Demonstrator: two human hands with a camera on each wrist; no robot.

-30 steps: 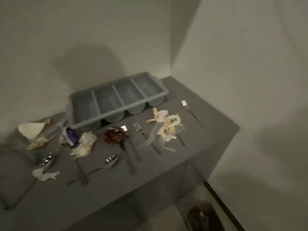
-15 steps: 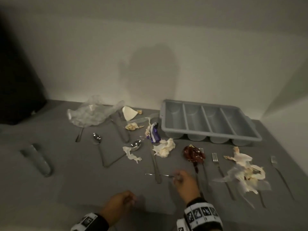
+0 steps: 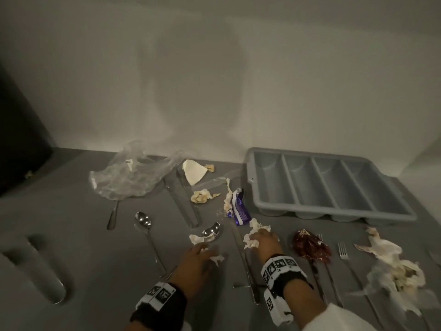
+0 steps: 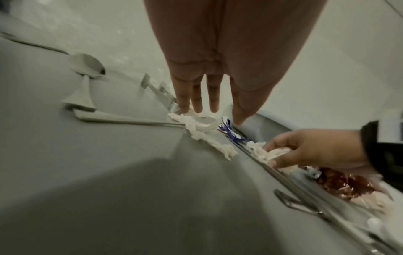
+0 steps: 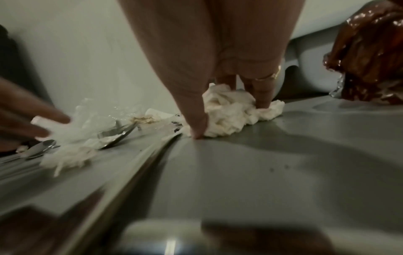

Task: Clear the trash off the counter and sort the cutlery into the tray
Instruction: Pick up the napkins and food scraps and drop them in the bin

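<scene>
Grey tray (image 3: pixel 262 185): sitting at the counter's (image 3: pixel 71 235) back right, four compartments, all empty.
Progress: just beginning; trash and cutlery are still lying scattered, none sorted.
Right hand (image 3: pixel 266 244): closing thumb and fingers on a tissue wad (image 5: pixel 231 110).
Left hand (image 3: pixel 194 260): fingers straight, reaching onto a tissue scrap (image 4: pixel 202 136) beside a spoon (image 3: pixel 211 230).
Count: at least three spoons, three forks, about eight trash pieces; blur is hiding the rest.
</scene>
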